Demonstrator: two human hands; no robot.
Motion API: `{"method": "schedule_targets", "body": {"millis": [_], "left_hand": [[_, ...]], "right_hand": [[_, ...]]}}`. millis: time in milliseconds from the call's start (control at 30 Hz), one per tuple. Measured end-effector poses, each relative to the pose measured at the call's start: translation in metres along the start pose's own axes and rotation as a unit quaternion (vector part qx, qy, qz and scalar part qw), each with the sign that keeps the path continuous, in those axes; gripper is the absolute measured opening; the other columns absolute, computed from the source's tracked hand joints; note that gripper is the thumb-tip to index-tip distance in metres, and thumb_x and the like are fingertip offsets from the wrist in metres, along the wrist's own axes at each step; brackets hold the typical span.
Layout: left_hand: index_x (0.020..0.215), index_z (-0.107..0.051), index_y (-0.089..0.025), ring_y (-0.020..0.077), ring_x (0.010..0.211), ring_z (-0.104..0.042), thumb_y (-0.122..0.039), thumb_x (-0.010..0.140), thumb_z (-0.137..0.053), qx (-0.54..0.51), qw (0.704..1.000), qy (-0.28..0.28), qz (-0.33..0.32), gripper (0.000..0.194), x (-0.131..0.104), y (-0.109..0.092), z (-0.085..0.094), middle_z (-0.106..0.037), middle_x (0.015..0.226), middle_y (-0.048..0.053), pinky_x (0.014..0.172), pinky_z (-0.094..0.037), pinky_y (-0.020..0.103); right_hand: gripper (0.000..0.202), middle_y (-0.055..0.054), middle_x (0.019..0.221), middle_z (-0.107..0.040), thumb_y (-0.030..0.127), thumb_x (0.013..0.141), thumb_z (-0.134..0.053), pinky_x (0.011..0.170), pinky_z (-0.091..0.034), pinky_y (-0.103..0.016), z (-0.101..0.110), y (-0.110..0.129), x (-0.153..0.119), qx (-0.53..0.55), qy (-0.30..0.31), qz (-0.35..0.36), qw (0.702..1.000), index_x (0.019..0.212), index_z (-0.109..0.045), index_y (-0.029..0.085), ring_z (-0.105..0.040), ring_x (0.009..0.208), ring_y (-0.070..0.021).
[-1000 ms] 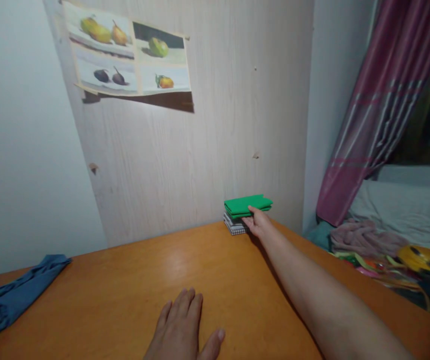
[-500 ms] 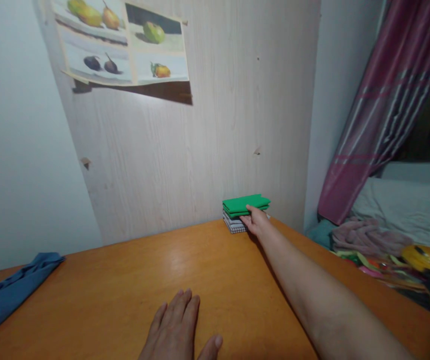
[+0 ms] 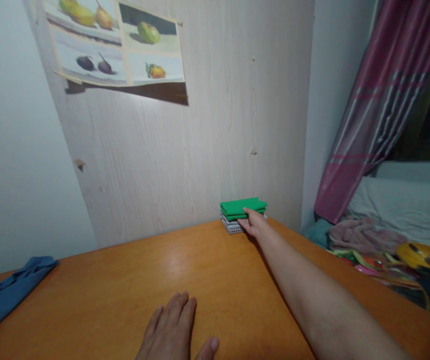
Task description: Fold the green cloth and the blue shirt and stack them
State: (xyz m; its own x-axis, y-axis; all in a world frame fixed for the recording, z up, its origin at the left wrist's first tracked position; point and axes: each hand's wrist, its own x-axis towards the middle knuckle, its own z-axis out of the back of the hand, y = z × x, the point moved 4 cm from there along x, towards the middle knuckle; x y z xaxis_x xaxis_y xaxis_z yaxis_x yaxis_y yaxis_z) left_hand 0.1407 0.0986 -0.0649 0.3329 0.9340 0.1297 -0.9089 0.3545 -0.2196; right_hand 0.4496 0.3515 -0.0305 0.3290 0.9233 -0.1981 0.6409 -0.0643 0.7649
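Observation:
A folded green cloth (image 3: 237, 206) lies on top of a stack of folded grey and checked cloths (image 3: 233, 229) at the table's back right, by the wall. My right hand (image 3: 251, 221) grips the green cloth's front edge, thumb on top and fingers beneath; part of the fingers is hidden. On the bare wooden table (image 3: 132, 280), near the front middle, my left hand (image 3: 172, 325) rests palm down with its thumb apart, holding nothing.
A crumpled blue cloth (image 3: 12, 295) lies at the table's left side. The wall with a fruit picture (image 3: 125, 45) rises behind the table. To the right are a pink curtain (image 3: 368, 110), a pinkish cloth (image 3: 365, 235) and a yellow item (image 3: 413, 255) beyond the table edge.
The green cloth sits slightly lower on the stack, with my right hand still on it. My left hand stays flat on the table. The whole view has shifted a little.

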Motion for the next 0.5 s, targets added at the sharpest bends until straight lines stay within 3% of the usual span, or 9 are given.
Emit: {"method": "schedule_targets", "body": {"millis": [500], "left_hand": [[0.146,-0.052,-0.016,0.0406,0.143,-0.037,-0.076,0.081,-0.047,0.002,0.999,0.030,0.023,0.088,-0.0010,-0.0094,0.0075,-0.040,0.155,0.016,0.118,-0.028,0.062]], "right_hand": [[0.011,-0.004,0.090,-0.075,0.012,0.095,-0.055,0.072,-0.062,-0.031,-0.0032,0.0025,-0.0021,0.023,0.030,-0.008,0.999,0.101,-0.059,0.020,-0.072,0.077,-0.0147]]}}
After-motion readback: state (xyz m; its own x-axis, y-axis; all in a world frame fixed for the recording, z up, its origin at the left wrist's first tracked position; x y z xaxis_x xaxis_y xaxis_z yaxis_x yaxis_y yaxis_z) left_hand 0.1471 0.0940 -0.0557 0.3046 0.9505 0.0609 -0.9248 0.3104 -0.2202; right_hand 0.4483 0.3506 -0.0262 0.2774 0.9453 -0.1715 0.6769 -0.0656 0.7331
